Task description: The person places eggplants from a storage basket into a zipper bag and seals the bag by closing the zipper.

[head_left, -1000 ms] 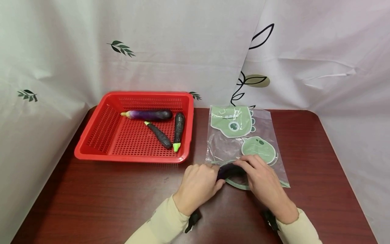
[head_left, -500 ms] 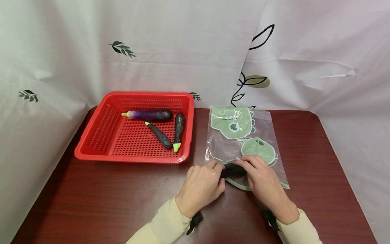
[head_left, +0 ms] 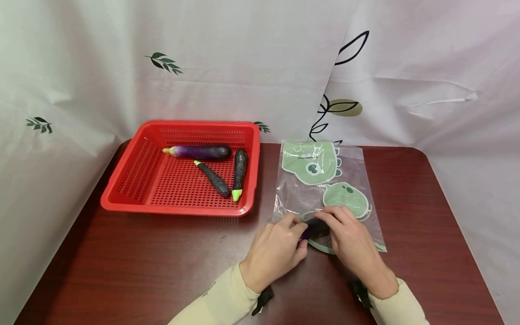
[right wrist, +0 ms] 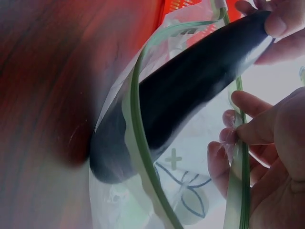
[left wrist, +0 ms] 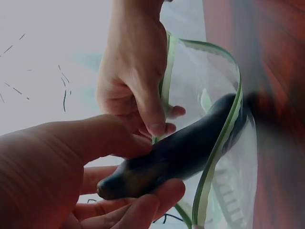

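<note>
Inserting seems the step: my left hand (head_left: pixel 276 248) pinches the long, dark-purple eggplant (left wrist: pixel 186 150), thick end inside the clear, green-edged plastic bag (head_left: pixel 321 186). My right hand (head_left: pixel 355 246) pinches the rim (right wrist: pixel 137 109); next, I judge, calls for pushing deeper.

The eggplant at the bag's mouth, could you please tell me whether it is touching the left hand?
Touching: the left wrist view shows the left hand gripping the eggplant near its narrow end, between thumb and fingers.
</note>
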A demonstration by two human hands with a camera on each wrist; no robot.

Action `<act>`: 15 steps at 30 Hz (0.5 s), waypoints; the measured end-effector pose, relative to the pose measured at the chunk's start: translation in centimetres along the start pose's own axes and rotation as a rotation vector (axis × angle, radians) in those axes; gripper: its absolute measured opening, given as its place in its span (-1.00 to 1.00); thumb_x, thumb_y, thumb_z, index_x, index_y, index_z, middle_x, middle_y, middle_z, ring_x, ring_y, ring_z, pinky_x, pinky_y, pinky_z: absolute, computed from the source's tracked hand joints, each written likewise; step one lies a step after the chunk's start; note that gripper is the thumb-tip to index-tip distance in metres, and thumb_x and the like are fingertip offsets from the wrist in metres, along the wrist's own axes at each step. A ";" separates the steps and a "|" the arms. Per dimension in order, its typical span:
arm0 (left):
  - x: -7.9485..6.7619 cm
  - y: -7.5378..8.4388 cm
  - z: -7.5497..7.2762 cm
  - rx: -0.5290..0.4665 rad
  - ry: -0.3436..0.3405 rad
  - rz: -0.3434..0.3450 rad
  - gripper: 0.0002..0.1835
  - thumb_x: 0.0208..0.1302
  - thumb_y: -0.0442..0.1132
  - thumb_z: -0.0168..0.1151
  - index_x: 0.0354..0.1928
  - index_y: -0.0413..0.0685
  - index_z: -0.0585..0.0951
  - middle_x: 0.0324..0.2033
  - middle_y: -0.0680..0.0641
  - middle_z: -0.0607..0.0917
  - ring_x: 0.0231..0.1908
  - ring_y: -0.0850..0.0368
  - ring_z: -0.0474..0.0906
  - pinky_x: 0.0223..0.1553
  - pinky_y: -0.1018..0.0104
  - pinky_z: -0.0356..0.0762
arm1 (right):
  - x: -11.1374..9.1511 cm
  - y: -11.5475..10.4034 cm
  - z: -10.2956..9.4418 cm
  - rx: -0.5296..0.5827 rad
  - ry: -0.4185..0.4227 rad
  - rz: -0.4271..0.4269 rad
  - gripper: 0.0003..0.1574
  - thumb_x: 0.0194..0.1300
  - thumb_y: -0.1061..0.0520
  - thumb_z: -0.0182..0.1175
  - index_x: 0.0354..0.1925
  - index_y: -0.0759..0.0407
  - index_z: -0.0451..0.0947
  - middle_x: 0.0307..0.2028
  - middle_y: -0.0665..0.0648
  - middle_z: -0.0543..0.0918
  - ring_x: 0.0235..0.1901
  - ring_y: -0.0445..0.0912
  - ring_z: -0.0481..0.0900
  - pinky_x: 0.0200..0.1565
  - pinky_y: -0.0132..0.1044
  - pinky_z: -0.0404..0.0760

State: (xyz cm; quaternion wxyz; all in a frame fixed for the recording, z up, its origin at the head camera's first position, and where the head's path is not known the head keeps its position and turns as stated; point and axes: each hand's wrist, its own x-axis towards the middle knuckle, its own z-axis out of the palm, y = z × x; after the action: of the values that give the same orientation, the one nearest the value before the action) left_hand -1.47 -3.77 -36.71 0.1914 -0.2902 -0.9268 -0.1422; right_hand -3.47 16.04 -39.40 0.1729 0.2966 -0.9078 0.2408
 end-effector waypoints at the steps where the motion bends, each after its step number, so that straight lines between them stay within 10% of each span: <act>1: 0.0 0.1 0.1 -0.008 -0.004 -0.001 -0.78 -0.07 -0.09 0.31 -0.32 0.06 0.66 -0.34 0.10 0.57 -0.70 0.16 0.51 -0.69 0.34 0.41 | 0.0 0.0 0.0 0.000 0.006 -0.001 -0.56 0.16 0.42 -0.06 -0.08 0.13 0.58 -0.12 0.06 0.53 -0.11 -0.04 0.44 -0.15 -0.18 0.48; 15: 0.0 0.8 1.0 -0.032 -0.021 0.012 -0.77 0.10 -0.05 0.27 -0.27 -0.01 0.67 -0.31 0.07 0.64 -0.50 0.18 0.61 -0.53 0.29 0.51 | 0.0 0.0 0.2 0.003 0.035 -0.021 -0.58 0.19 0.37 -0.11 -0.10 0.14 0.58 -0.14 0.07 0.53 -0.13 -0.04 0.44 -0.11 -0.21 0.43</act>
State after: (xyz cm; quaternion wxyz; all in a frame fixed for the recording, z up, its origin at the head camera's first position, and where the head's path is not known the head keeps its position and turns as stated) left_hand -1.30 -2.79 -37.47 0.1778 -0.3002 -0.9246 -0.1526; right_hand -3.55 15.96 -39.57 0.1907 0.3021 -0.9012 0.2456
